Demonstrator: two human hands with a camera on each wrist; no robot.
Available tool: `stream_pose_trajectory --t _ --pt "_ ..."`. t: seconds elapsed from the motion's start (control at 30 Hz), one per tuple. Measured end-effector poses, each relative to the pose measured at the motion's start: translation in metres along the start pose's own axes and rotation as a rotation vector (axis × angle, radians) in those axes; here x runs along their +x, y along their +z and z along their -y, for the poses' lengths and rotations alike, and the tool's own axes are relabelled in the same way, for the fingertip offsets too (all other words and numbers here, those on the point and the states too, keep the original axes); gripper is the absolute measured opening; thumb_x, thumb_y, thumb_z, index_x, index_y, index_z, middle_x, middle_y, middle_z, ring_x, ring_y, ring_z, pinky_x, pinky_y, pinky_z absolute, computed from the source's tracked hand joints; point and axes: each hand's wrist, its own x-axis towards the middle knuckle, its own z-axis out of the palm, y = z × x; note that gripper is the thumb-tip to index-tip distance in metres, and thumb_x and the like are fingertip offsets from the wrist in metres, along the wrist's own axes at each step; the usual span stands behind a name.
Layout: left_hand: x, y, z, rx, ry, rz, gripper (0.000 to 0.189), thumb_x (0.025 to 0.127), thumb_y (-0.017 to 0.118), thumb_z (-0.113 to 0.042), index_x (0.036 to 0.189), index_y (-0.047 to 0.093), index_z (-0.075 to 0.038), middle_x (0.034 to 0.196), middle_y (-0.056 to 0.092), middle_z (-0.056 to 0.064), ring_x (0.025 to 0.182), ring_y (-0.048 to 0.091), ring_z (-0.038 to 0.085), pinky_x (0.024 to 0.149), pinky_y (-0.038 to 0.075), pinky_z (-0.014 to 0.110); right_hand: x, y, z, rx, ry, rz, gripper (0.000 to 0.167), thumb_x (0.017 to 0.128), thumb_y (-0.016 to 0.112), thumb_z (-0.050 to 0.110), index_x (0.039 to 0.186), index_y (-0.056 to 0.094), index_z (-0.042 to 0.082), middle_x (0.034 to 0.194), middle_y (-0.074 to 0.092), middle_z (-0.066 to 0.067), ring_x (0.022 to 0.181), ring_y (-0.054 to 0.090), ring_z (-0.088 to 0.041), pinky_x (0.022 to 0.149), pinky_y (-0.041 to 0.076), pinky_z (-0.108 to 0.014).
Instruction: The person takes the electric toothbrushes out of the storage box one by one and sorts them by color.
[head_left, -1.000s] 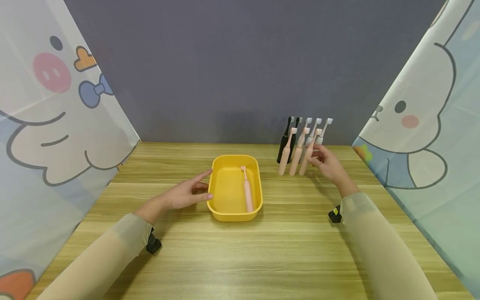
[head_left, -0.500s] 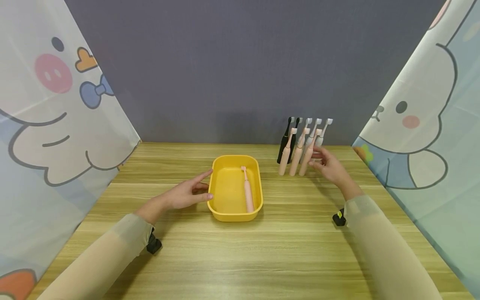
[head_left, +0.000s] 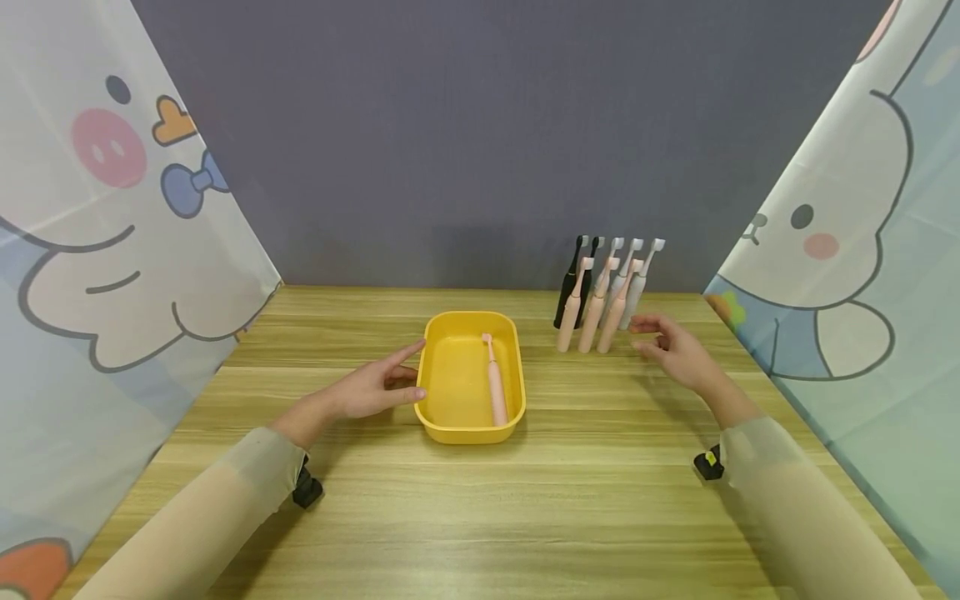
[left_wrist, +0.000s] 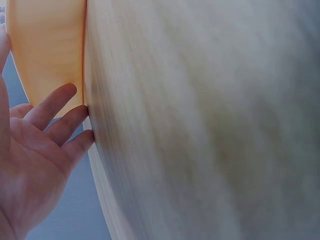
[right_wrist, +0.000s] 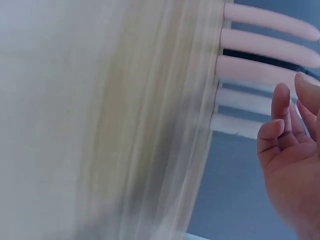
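My left hand [head_left: 369,388] touches the left rim of a yellow tray [head_left: 469,435], thumb and forefinger spread along it; the left wrist view shows its fingers [left_wrist: 52,107] against the tray's wall. Inside the tray lies a pink electric toothbrush [head_left: 497,392], head toward the back. My right hand [head_left: 678,354] hovers just right of a group of upright electric toothbrushes, holding nothing, its fingers loosely bent. Nearest to it stand a pink toothbrush [head_left: 612,317] and a white toothbrush [head_left: 636,296]. Seen from the right wrist, a gap separates the hand [right_wrist: 292,150] from the handles.
Two more pink toothbrushes stand in the front row, one at the left end [head_left: 570,317]. Black toothbrushes [head_left: 564,293] and other white ones stand behind. A grey wall [head_left: 480,150] closes the back of the wooden table [head_left: 480,517]; printed cloths flank both sides.
My right hand has drawn back to the right and toward me, away from the rightmost pink toothbrush, which stays upright. The left hand and tray have not moved.
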Motion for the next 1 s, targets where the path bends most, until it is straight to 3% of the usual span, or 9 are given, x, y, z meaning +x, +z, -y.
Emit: stream_pose_trajectory --t 0.27,0.37,0.63,0.9,1.0 --pt "0.0 0.0 -0.001 0.004 -0.004 -0.001 0.098 0.107 0.071 -0.051 0.179 0.012 -0.021 0.157 0.064 0.017 0.147 0.061 0.04 0.126 0.04 0.068 -0.013 0.007 0.025 0.059 -0.052 0.055 0.049 0.11 0.062 0.0 0.155 0.046 -0.011 0.145 0.057 -0.038 0.09 0.072 -0.005 0.082 0.066 -0.03" --pt "0.0 0.0 -0.001 0.005 -0.006 -0.002 0.098 0.107 0.071 -0.051 0.179 0.012 -0.022 0.157 0.064 0.017 0.147 0.061 0.04 0.127 0.039 0.068 -0.015 0.014 0.035 0.072 -0.085 0.078 0.045 0.11 0.062 -0.002 0.152 0.049 -0.011 0.143 0.059 -0.038 0.088 0.072 -0.007 0.077 0.064 -0.029" --pt "0.0 0.001 0.001 0.009 0.0 0.004 0.098 0.107 0.07 -0.052 0.179 0.011 -0.021 0.158 0.063 0.018 0.147 0.061 0.04 0.126 0.039 0.069 -0.016 0.041 0.053 0.108 -0.166 0.137 0.041 0.108 0.063 -0.004 0.148 0.054 -0.008 0.136 0.063 -0.037 0.082 0.071 -0.023 0.069 0.061 -0.032" --pt "0.0 0.001 0.0 0.019 -0.011 -0.007 0.098 0.106 0.071 -0.052 0.179 0.011 -0.023 0.158 0.064 0.014 0.148 0.06 0.038 0.128 0.037 0.068 -0.011 0.064 0.068 0.143 -0.134 0.207 0.044 0.109 0.065 0.003 0.151 0.054 -0.006 0.14 0.062 -0.037 0.087 0.068 -0.037 0.071 0.062 -0.036" --pt "0.0 0.0 -0.001 0.02 -0.008 -0.006 0.098 0.106 0.071 -0.052 0.179 0.012 -0.022 0.158 0.064 0.014 0.148 0.06 0.038 0.128 0.037 0.069 -0.009 0.075 0.072 0.14 -0.12 0.213 0.043 0.109 0.067 0.006 0.15 0.056 -0.002 0.14 0.064 -0.034 0.087 0.067 -0.034 0.071 0.062 -0.035"
